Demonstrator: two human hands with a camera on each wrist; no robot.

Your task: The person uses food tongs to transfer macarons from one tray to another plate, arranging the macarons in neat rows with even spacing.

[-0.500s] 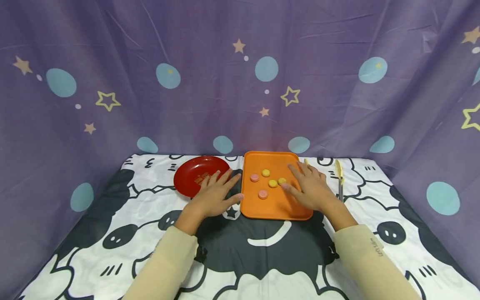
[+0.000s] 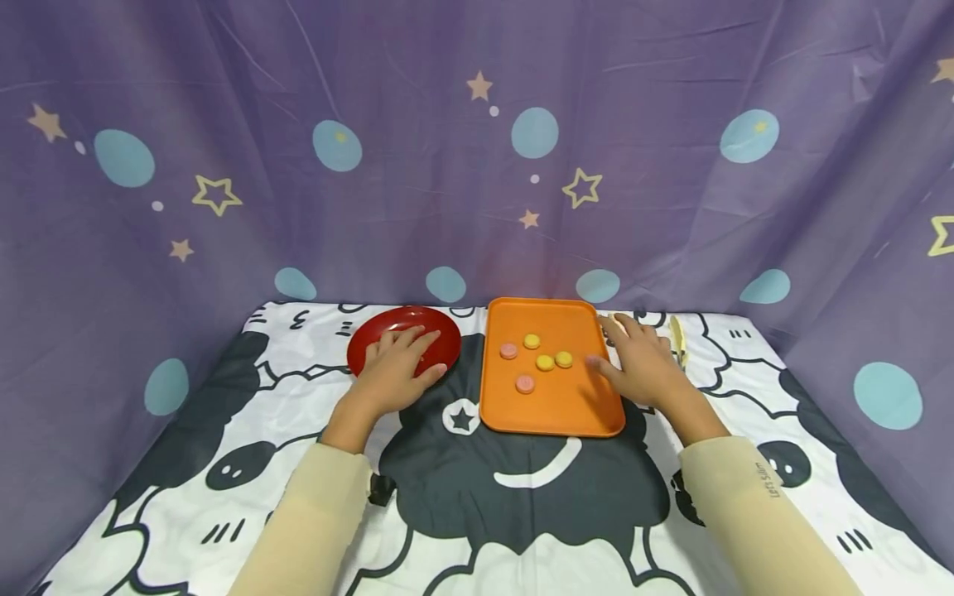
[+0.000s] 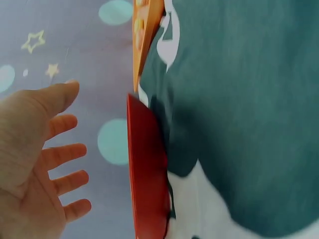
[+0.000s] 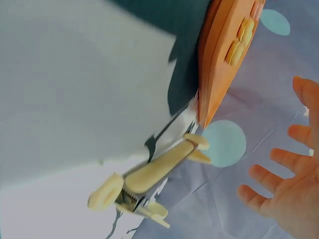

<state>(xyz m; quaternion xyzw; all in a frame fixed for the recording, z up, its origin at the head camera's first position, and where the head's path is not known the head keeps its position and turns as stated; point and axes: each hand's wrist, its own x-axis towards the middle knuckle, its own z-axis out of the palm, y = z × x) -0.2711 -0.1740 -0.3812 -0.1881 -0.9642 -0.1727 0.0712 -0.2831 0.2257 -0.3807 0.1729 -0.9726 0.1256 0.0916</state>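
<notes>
My left hand (image 2: 393, 370) hovers over the red plate (image 2: 445, 333), fingers spread and holding nothing. The left wrist view shows that hand (image 3: 30, 154) apart from the plate (image 3: 147, 169). Just past the right edge of the orange tray (image 2: 551, 414) is my right hand (image 2: 647, 368), its fingers extended and nothing in them. Below it lies a pair of tongs (image 4: 159, 167) with cream-coloured ends and a spring at the hinge; in the head view the hand hides most of them. Pink macarons (image 2: 525, 384) and yellow macarons (image 2: 545, 362) lie on the tray.
A cloth (image 2: 522, 513) with a black-and-white cartoon print covers the table. Behind it hangs a purple curtain (image 2: 417, 223) with stars and blue spots. The plate stands left of the tray, with a narrow strip of cloth between them.
My left hand has moved left, from beside the tray to above the plate. My right hand has shifted right, off the tray and over the tongs.
</notes>
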